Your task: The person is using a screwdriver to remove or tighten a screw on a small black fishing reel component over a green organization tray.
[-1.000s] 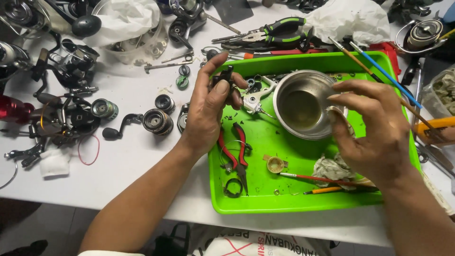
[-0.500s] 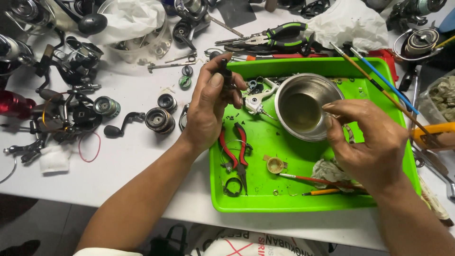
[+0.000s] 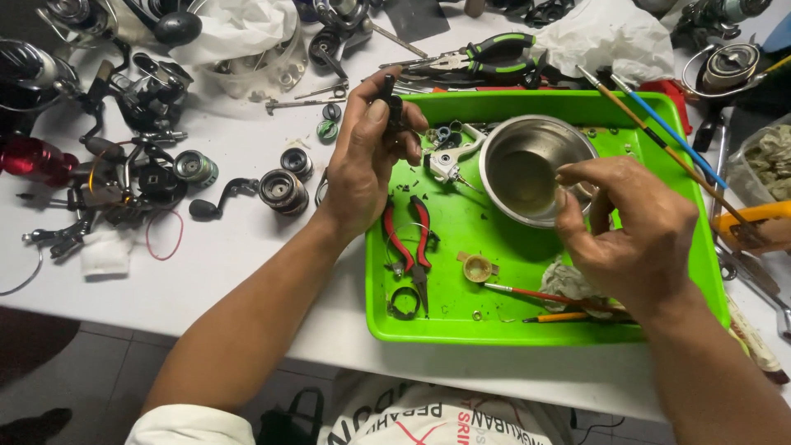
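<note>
My left hand (image 3: 369, 156) grips a small dark reel part (image 3: 389, 103) over the upper left corner of the green tray (image 3: 494, 325). My right hand (image 3: 634, 235) hovers at the right rim of the steel bowl (image 3: 527, 169), its fingertips pinched together on something too small to make out. The bowl stands in the tray's far half. Red-handled pliers (image 3: 409, 239) lie in the tray just below my left hand. A white metal reel piece (image 3: 449, 156) lies between my left hand and the bowl.
Several fishing reels and spools (image 3: 280, 189) crowd the white table left of the tray. Green-handled pliers (image 3: 486, 51) and crumpled white cloth (image 3: 610, 37) lie behind it. Brushes (image 3: 659, 132) lean across the tray's right edge. A small brass cup (image 3: 478, 268), a rag and thin brushes lie in the tray's near part.
My right hand has moved off the bowl's rim toward me and drawn its fingertips together. My left hand has lifted the dark part slightly higher.
</note>
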